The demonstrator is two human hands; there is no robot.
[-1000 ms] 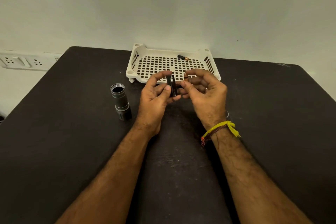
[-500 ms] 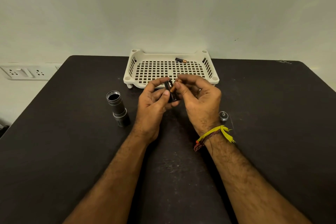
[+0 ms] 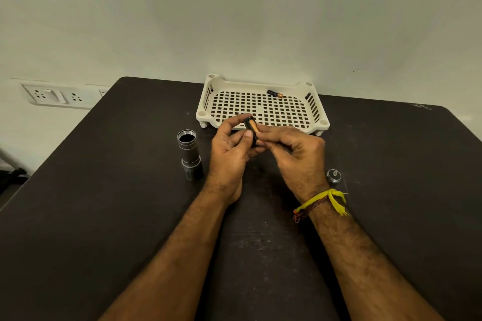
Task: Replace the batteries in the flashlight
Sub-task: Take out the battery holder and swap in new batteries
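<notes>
- Centrally, a small black battery holder (image 3: 249, 130) is held upright above the counter (image 3: 104, 203), just in front of the tray's near rim, with a copper-and-black battery (image 3: 253, 126) lying against its right side.
- Left hand (image 3: 229, 154) has its grip closed on the holder: thumb on the near face, forefinger curled over the top.
- Right hand (image 3: 297, 154) pinches the battery with its fingertips, pressing it against the holder; whether the battery is fully seated cannot be told.
- Both forearms reach in from the bottom edge; the right wrist wears a yellow thread band (image 3: 323, 200) with darker red strands beside it.
- Left of the hands, the flashlight body (image 3: 190, 155) stands on the counter, grey metal with a darker flared head at the bottom and its open, threaded end facing up; the inside looks dark.
- Right of the right wrist, the round metal tail cap (image 3: 333, 175) rests on the counter, well apart from the body.
- Behind the hands sits a white perforated tray (image 3: 206, 101) on short feet, with 1 more battery (image 3: 275, 93) lying near its far wall.
- Further left, a white socket panel (image 3: 52, 95) is on the pale wall.
</notes>
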